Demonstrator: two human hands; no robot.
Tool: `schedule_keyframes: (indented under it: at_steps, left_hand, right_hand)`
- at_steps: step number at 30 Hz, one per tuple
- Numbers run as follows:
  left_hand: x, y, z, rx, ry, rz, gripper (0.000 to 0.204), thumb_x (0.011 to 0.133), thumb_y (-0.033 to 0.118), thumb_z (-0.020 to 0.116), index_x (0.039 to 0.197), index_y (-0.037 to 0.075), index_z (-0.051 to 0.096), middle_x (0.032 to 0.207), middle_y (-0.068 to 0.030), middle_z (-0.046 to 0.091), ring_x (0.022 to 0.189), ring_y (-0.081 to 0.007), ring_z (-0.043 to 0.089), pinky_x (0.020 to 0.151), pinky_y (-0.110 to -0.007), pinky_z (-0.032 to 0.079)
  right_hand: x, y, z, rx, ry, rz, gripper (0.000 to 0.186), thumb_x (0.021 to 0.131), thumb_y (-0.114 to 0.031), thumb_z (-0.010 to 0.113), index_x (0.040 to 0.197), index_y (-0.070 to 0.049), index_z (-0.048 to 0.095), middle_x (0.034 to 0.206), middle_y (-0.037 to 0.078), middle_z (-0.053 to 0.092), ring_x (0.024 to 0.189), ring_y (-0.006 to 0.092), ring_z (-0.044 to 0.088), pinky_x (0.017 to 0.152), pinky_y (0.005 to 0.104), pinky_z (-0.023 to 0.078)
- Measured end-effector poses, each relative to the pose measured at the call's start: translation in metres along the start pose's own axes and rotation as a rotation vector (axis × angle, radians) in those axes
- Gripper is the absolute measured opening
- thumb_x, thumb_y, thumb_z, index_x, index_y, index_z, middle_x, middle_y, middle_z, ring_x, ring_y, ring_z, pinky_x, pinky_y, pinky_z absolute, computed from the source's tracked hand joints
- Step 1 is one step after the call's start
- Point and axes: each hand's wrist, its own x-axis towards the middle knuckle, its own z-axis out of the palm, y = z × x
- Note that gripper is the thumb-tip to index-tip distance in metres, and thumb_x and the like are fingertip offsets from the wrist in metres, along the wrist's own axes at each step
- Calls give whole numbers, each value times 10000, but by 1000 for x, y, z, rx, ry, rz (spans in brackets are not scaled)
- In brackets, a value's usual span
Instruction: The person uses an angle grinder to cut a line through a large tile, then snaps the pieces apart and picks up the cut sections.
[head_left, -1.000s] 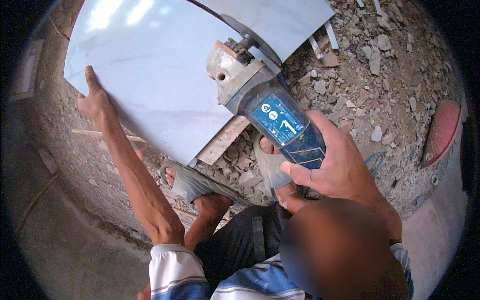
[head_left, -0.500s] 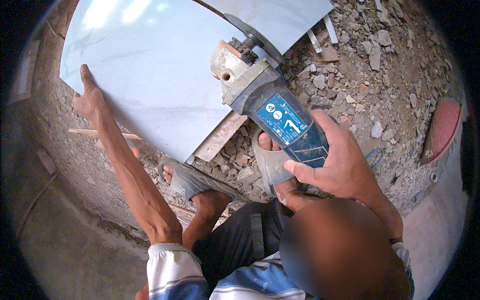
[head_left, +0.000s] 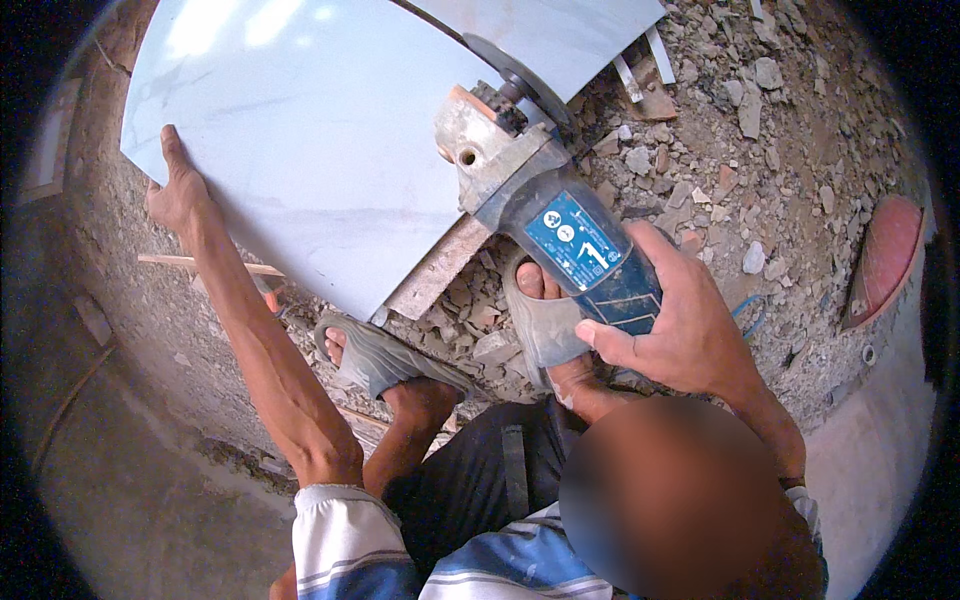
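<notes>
My left hand point(head_left: 182, 195) grips the left edge of a large glossy pale-blue tile point(head_left: 300, 150), thumb on top and fingers hidden beneath. My right hand point(head_left: 690, 325) is wrapped around the rear body of a blue angle grinder point(head_left: 570, 235) with a worn metal head. Its thin cutting disc point(head_left: 518, 82) stands on edge at the right end of a dark straight gap. That gap divides the near tile from another pale tile piece point(head_left: 540, 35) beyond it. Whether the disc is spinning cannot be told.
A rough block point(head_left: 440, 270) supports the near tile's right edge. Broken rubble point(head_left: 720, 160) covers the ground on the right, with white strips point(head_left: 661, 57) by the far tile. My sandalled feet point(head_left: 395, 358) stand close to the tile. A pinkish-red rounded object point(head_left: 888, 255) lies far right.
My right hand has brought the grinder slightly right and toward me, its disc shifting along the gap to the tile's right edge. My left hand stays almost still on the tile.
</notes>
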Motion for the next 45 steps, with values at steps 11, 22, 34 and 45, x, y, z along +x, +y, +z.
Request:
schedule_keyframes:
  at_steps: [11,22,34,45]
  left_hand:
    - [1,-1,1,5,30,33,958,876,614,916,1323,-196,667,1215,-265,780,1061,-324,773,954,-419,624]
    - [6,-5,-1,52,-34,15,1047,852,666,913,1343,-212,623,1207,-286,772,1029,-345,769,938,-430,622]
    - [-167,65,0,-533,-316,157,964,1119,793,306,1535,-42,546,1433,-176,666,1304,-287,620,1206,-404,416]
    - [-317,143,-59,-937,-1244,-523,571,1121,419,701,1514,28,563,1295,-53,717,1119,-121,667,1006,-317,552]
  right_hand:
    - [-2,3,0,19,-5,-1,637,819,-321,933,1293,-31,621,1028,235,773,983,405,788,879,499,608]
    - [-18,5,8,119,76,-21,691,794,-286,933,1347,-29,608,1098,243,773,1051,420,791,920,500,615]
    - [-16,-22,7,166,187,-124,752,752,-258,951,1379,-11,616,1118,179,767,1008,249,769,932,416,604]
    - [-4,-25,24,82,362,-212,607,797,-252,945,1267,-21,637,970,111,751,877,181,740,789,371,602]
